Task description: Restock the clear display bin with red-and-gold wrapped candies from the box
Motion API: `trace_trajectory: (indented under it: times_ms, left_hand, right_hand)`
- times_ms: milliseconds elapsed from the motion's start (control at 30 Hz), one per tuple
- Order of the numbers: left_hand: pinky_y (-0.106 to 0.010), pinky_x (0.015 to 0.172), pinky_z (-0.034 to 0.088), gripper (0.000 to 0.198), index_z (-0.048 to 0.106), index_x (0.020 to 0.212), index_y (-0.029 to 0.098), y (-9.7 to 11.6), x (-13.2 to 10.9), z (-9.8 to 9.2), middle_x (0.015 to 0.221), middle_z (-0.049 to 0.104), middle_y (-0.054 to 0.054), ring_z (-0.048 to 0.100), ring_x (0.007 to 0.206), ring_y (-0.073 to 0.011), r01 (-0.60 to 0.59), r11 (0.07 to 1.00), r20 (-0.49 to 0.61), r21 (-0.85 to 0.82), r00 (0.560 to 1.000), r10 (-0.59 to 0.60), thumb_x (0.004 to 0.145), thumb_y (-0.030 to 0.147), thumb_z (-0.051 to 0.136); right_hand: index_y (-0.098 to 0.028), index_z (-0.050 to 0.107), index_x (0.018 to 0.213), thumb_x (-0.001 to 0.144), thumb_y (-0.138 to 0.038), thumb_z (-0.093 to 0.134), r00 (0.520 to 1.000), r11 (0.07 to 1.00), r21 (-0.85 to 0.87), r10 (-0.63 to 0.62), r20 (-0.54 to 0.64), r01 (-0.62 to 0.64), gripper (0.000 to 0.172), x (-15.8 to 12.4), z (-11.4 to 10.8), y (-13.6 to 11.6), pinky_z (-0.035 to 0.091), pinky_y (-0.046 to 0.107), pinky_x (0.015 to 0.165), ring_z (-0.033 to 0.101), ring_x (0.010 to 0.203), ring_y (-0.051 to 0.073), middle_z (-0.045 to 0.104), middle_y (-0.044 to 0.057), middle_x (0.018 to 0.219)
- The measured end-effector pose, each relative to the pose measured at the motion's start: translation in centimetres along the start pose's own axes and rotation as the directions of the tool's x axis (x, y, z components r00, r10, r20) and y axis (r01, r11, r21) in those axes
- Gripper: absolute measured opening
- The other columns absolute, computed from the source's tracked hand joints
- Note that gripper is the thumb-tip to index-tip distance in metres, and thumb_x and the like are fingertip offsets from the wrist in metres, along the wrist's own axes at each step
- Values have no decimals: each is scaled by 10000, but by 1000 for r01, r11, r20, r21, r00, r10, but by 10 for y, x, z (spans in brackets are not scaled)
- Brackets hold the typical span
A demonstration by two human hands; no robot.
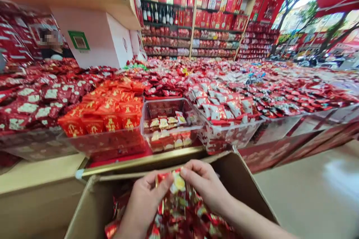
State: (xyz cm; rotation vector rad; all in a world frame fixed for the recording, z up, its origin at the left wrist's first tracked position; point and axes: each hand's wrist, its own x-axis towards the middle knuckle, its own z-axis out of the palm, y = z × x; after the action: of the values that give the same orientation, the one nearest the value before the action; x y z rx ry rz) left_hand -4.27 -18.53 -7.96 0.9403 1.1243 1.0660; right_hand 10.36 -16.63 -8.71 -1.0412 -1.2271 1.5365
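Note:
Between my two hands is a small red candy packet (178, 183) with a pale yellow and white print, held over an open cardboard box (238, 171). My left hand (147, 198) pinches its left edge between thumb and fingers. On the upper right corner, my right hand (206, 183) grips it the same way. Many loose red packets (193, 220) lie in the box below, partly hidden by my hands and blurred. Just beyond the box stands a clear plastic bin (171, 131), with a few rows of similar packets low inside it.
Left of that bin, orange-red packets (112, 114) are heaped; to its right, white-and-red packets (224, 101) fill another bin. Shelves (193, 15) of boxes and bottles rise behind. A person (53, 44) is at the far left. Pale floor (314, 186) shows at right.

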Motion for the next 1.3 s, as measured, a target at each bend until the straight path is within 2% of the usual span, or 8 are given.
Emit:
trace_trajectory:
  times_ms: [100, 233, 367, 533, 833, 1000, 1167, 1300]
  left_hand:
    - [-218, 564, 433, 172, 651, 722, 163, 1, -2, 1, 583, 621, 31, 536, 554, -116, 6, 998, 3, -70, 1000, -6, 684, 329, 625]
    - [-159, 463, 378, 180, 641, 651, 144, -1, -5, 0, 527, 578, 52, 472, 467, -68, -23, 996, -54, 91, 998, 28, 653, 323, 655]
    - [-182, 523, 437, 243, 610, 837, 180, -3, -7, 1, 658, 650, 21, 559, 556, -102, -31, 999, -78, 23, 996, 32, 642, 312, 668]
    - [-159, 551, 444, 199, 629, 804, 167, -5, -5, 4, 724, 670, 8, 552, 578, -82, -24, 997, -85, 71, 996, 30, 643, 274, 675]
    - [-187, 568, 469, 260, 626, 755, 149, -9, 0, 2, 654, 677, -2, 587, 617, -125, -75, 993, -209, -91, 976, 54, 565, 297, 725]
    - [-177, 603, 481, 302, 620, 779, 143, -10, 1, 0, 697, 692, -17, 609, 662, -134, -139, 982, -241, -131, 965, 104, 526, 242, 753]
    - [-184, 633, 497, 343, 607, 813, 165, -10, -2, 4, 734, 703, -19, 624, 688, -143, -168, 974, -220, -152, 967, 132, 515, 243, 756]
    - [-191, 634, 511, 406, 606, 838, 167, -8, -5, 13, 763, 711, -33, 641, 722, -167, -158, 976, -211, -151, 970, 124, 474, 229, 773]
  right_hand:
    - [-133, 474, 591, 679, -345, 579, 997, 990, 116, 78, 14, -79, 252, -4, -1, 1, 286, 177, 423, 360, 425, 42, 432, -48, 481]
    - [-127, 533, 699, 656, -327, 611, 993, 990, 117, 72, 93, -82, 220, -7, -4, 3, 342, 178, 423, 415, 422, 46, 489, -41, 515]
    - [-128, 502, 662, 661, -336, 612, 997, 986, 149, 76, 8, -76, 236, -8, -5, 5, 350, 170, 405, 426, 407, 40, 509, -37, 529]
    - [-126, 514, 718, 643, -340, 637, 987, 982, 137, 116, 108, -131, 257, -7, -7, 6, 390, 170, 433, 460, 445, 44, 530, -34, 562]
    - [-114, 499, 634, 619, -379, 660, 981, 940, 283, 188, 37, -191, 311, -5, 9, 7, 335, 154, 410, 433, 431, 33, 542, -13, 548]
    - [-105, 523, 641, 616, -407, 654, 984, 946, 273, 172, 37, -176, 330, -1, 11, 7, 331, 165, 413, 428, 414, 37, 533, -12, 528]
    - [-107, 502, 589, 581, -431, 667, 984, 959, 223, 176, 21, -176, 364, -2, 11, 10, 310, 164, 414, 404, 411, 31, 506, -26, 495]
    - [-94, 569, 691, 581, -376, 687, 993, 968, 227, 94, 70, -107, 325, -1, 11, 9, 349, 172, 500, 443, 497, 37, 560, -4, 589]
